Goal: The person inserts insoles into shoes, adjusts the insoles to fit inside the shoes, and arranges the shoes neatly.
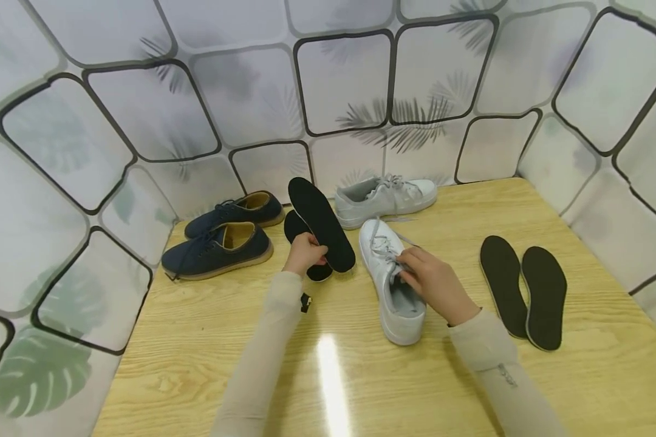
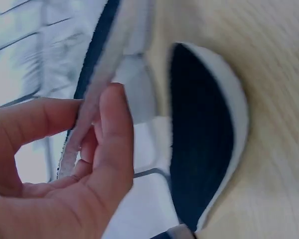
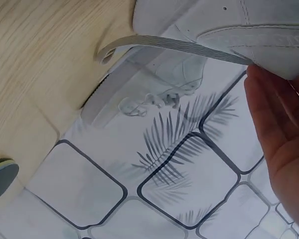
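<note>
My left hand (image 1: 305,254) pinches a black insole (image 1: 324,226) between thumb and fingers, holding it tilted above the table. Its pale edge shows in the left wrist view. Beneath it a second black insole (image 1: 294,226) lies on the wood, partly covered. My right hand (image 1: 436,280) is at the opening of a white sneaker (image 1: 402,328), thumb and fingertips pinching it near the tongue and laces. The sneaker stands upright, toe pointing away. In the right wrist view a grey shoelace (image 3: 179,45) hangs loose beside the fingertips.
Another white sneaker (image 1: 385,203) stands behind, against the patterned wall covering (image 1: 344,85). Two navy shoes (image 1: 218,255) with tan soles sit at the left. A pair of dark insoles (image 1: 544,297) lies at the right. A small black item (image 1: 305,302) is near my left wrist.
</note>
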Motion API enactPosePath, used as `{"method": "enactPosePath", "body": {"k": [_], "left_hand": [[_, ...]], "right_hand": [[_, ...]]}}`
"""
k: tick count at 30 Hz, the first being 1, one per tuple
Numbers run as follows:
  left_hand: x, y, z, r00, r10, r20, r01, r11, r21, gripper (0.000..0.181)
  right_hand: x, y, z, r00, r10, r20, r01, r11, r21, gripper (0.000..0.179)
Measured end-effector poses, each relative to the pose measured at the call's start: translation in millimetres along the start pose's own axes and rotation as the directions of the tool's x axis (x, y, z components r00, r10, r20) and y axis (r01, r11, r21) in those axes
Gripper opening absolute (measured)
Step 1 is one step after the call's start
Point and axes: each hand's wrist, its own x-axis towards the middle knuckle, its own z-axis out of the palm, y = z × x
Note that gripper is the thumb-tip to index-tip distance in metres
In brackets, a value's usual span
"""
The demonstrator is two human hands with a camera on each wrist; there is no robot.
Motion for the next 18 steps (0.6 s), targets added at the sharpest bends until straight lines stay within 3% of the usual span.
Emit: {"method": "enactPosePath", "body": {"k": [3, 5, 9, 13, 15, 18], "left_hand": [[-16.6, 2.0, -9.8, 0.997, 0.057, 0.058, -0.046, 0.983, -0.18, 0.009], [-29.1, 4.9, -12.7, 0.988, 0.121, 0.098, -0.09, 0.956, -0.278, 0.013], [-54.3, 11.9, -8.4, 0.962, 0.226, 0.151, -0.139, 0.887, -0.441, 0.021], [-72.5, 20.4, 6.6, 0.95, 0.272, 0.154, -0.14, 0.812, -0.566, 0.024], [-77.5, 23.2, 14.3, 0.942, 0.296, 0.159, -0.146, 0.788, -0.599, 0.024], [-81.5, 25.8, 18.3, 0.925, 0.339, 0.169, -0.16, 0.754, -0.637, 0.021]], "right_hand": [[3.4, 0.2, -4.2, 0.993, 0.084, 0.08, -0.091, 0.992, 0.092, 0.03], [6.7, -3.1, -15.0, 0.971, 0.162, 0.174, -0.191, 0.967, 0.168, 0.036], [16.8, -19.4, -35.9, 0.918, 0.275, 0.285, -0.371, 0.85, 0.374, 0.045], [29.6, -41.5, -36.7, 0.905, 0.328, 0.271, -0.425, 0.733, 0.53, 0.042], [35.8, -50.2, -33.6, 0.897, 0.358, 0.261, -0.442, 0.686, 0.578, 0.039], [39.2, -56.0, -33.3, 0.881, 0.41, 0.236, -0.463, 0.647, 0.605, 0.031]]}}
